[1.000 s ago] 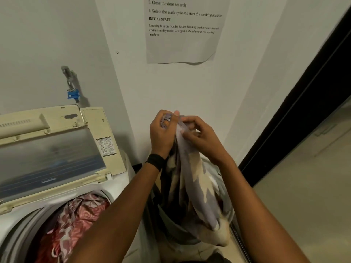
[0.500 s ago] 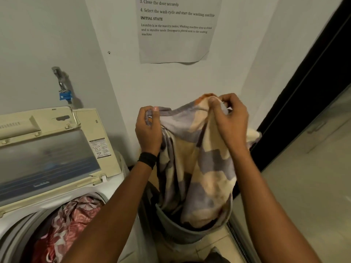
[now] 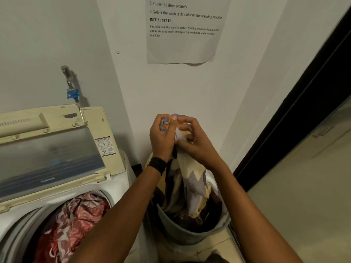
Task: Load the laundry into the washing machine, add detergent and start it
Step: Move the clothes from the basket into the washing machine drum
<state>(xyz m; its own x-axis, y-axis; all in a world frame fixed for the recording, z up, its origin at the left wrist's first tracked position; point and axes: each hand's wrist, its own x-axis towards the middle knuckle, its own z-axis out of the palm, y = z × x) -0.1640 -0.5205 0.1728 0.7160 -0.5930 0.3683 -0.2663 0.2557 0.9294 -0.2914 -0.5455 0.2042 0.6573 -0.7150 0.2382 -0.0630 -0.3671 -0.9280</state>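
Washing machine (image 3: 115, 186), a top-loader at lower left, with its lid (image 3: 47, 158) raised; the drum holds a red patterned cloth (image 3: 76, 221). Just to its right stands a grey basket (image 3: 190, 236) on the floor. A cream-and-lilac cloth (image 3: 191, 186) hangs into the basket, with its lower end inside; the rest of the contents are too dark to identify. Left hand (image 3: 161, 137) and right hand (image 3: 195, 143), fingers curled, both grip the cloth's bunched top above the basket. On the wall are a printed sheet (image 3: 182, 40) and a tap (image 3: 71, 86).
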